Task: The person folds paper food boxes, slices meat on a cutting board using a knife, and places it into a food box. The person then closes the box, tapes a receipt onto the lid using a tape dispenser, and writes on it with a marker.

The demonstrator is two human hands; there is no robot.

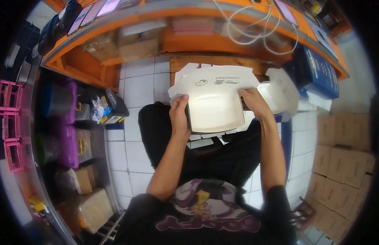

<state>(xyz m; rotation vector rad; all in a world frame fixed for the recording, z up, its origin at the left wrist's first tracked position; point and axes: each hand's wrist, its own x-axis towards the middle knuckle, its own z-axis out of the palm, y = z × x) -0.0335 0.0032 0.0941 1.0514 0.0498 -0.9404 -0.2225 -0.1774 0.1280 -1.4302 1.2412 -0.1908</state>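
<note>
A white paper food box (216, 112) with its printed lid flap raised is held above my lap. My left hand (180, 116) grips its left side, the thumb at the upper corner. On the opposite side, my right hand (254, 103) pinches the right wall near the flap's base. The flap carries a small round logo and a square code. Just right of my right hand lies another white paper box (278, 92), also opened out. Beneath the held box, more white card edges show, partly hidden.
An orange counter (189, 45) runs across the front, with phones (109, 6) and a looped white cable (254, 41) on it. A blue box (318, 71) stands at right. Stacked cartons (340, 165) are further right; purple-lidded bins (68, 145) fill the left shelf.
</note>
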